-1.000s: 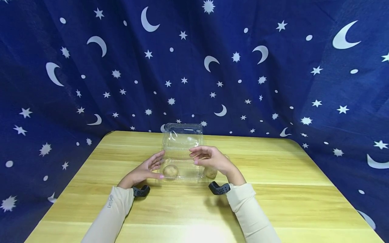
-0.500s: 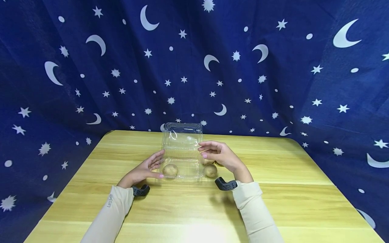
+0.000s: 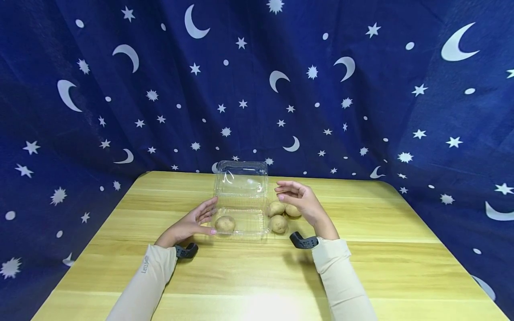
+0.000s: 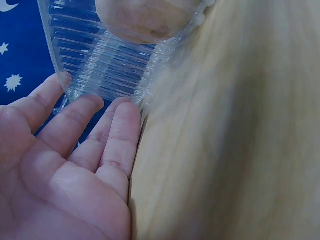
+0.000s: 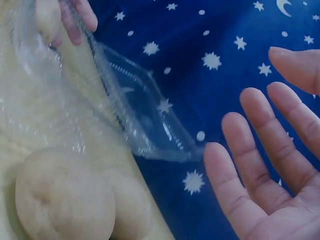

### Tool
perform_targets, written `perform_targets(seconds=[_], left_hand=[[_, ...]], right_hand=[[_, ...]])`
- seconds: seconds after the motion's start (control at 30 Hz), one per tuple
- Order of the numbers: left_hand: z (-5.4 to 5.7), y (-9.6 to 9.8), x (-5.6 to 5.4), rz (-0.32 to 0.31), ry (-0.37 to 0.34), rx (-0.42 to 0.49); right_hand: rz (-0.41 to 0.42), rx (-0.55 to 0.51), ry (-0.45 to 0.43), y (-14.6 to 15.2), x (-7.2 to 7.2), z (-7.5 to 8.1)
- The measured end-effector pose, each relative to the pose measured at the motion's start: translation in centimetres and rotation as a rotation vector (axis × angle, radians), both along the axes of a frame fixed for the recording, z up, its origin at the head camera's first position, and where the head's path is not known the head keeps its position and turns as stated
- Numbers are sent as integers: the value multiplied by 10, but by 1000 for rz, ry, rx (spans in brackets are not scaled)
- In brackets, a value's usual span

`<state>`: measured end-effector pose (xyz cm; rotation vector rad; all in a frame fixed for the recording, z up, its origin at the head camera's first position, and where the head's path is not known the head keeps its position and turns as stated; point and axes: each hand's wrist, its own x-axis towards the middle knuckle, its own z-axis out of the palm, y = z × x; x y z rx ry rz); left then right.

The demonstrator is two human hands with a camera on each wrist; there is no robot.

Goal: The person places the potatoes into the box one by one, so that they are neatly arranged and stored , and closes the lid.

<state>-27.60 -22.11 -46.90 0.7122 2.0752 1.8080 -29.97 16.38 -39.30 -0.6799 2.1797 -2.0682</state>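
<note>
A clear plastic clamshell container (image 3: 250, 223) stands on the table with its lid (image 3: 242, 183) raised at the back. One potato (image 3: 225, 224) lies inside it, at the left front. My left hand (image 3: 192, 226) is beside the container's left wall, fingers extended; in the left wrist view the fingertips meet the ribbed wall (image 4: 95, 60). To the right of the container sit three potatoes, a front one (image 3: 278, 224), one behind it (image 3: 276, 208) and one farther right (image 3: 292, 211). Over that last one hovers my right hand (image 3: 303, 203), its fingers loosely spread and holding nothing.
The wooden table (image 3: 225, 281) spreads out around the container. A blue curtain (image 3: 257, 89) with moons and stars hangs behind its far edge. Each wrist wears a dark band, the left one (image 3: 186, 251) and the right one (image 3: 303, 240).
My right hand has moved right and slightly back, away from over the container, uncovering the potatoes beside it. The left hand and the container have stayed put.
</note>
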Motion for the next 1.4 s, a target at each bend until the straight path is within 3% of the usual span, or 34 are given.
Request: perform_targets(seconds=[0.23, 0.47, 0.67, 0.97, 1.17, 1.4], left_hand=[[1, 1, 0, -2, -4, 4], [2, 1, 0, 3, -3, 1], [1, 1, 1, 3, -1, 3], [-1, 0, -1, 5, -4, 3], [-1, 0, -1, 4, -5, 1], [-1, 1, 0, 7, -7, 2]], right_hand=[[-104, 8, 36, 11, -7, -12], [-206, 96, 60, 23, -12, -20], [-268, 142, 36, 31, -15, -28], [-341, 102, -17, 36, -14, -37], [-339, 138, -53, 41, -14, -46], [-277, 175, -109, 45, -17, -57]])
